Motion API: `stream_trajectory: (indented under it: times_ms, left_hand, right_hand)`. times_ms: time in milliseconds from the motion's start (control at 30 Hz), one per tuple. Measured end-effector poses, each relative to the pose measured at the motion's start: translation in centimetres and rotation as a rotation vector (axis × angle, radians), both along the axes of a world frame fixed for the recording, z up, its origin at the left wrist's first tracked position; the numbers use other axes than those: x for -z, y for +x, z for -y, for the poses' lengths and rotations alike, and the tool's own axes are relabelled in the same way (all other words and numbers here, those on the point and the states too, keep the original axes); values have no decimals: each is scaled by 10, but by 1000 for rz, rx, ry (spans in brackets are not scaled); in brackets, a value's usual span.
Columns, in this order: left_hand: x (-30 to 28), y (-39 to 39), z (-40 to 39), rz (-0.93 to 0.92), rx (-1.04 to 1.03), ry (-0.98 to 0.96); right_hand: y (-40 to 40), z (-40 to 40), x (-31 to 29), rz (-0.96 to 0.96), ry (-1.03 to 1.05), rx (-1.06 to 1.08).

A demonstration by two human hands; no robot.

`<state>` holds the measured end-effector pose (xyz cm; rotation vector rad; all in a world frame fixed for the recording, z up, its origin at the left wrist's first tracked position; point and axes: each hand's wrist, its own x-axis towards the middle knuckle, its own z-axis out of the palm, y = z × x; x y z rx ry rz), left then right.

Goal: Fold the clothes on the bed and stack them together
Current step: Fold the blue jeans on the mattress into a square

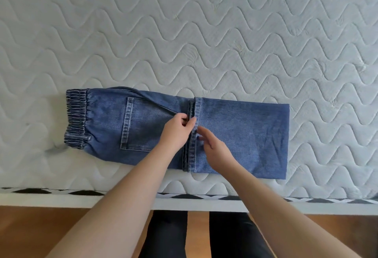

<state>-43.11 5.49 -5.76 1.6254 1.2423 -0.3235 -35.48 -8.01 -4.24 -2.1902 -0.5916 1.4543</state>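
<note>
Two hands on folded denim jeans: left hand pinches stitched hem, right hand flat, relaxed.

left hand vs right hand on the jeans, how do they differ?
The left hand pinches the hem of the folded blue denim jeans with curled fingers; the right hand rests lower with straighter fingers touching the hem. Both hands sit at the same hem edge.
</note>
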Motion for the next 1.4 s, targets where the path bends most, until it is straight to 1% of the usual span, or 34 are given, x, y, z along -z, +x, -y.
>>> stream_trajectory:
  times_ms: [100,200,333,433,533,600,700,767,800,900,967,1033,1100,1167,1267,1333,1400]
  left_hand:
    - [6,10,8,-108,38,37]
    - [3,18,15,-151,91,100]
    - [-6,16,18,-60,8,123]
    - [-12,13,17,-13,36,133]
    - [-9,10,9,4,61,124]
    - [-5,10,4,2,43,107]
    - [0,8,5,-14,-95,112]
    - [1,4,13,-50,-192,121]
    - [2,-1,18,-71,-202,112]
    - [4,-17,40,-138,-88,74]
    - [9,-27,53,-166,-51,97]
    - [9,-35,60,-159,-107,126]
    - [9,-40,63,-134,-178,134]
    - [8,-43,67,-107,-222,158]
    - [8,-50,73,-58,-301,227]
    - [7,-56,73,-35,-348,292]
    - [5,-66,66,12,-360,373]
  right_hand:
    - [1,13,5,-72,0,-21]
    - [9,22,4,-102,10,-37]
    - [25,36,-5,8,-10,-33]
    - [33,44,-13,60,30,22]
    - [36,44,-12,102,40,-81]
    - [36,43,-8,76,13,-162]
    - [31,38,-3,28,0,-284]
    - [29,36,0,8,9,-326]
    - [27,37,3,6,10,-337]
    - [27,39,7,28,19,-317]
    - [31,38,5,49,34,-249]
    - [35,32,1,87,60,-185]
    - [37,21,0,158,119,-182]
    - [37,6,1,256,196,-225]
    - [33,-20,11,402,256,-354]
    - [30,-37,20,430,253,-455]
    - [26,-48,28,420,196,-526]
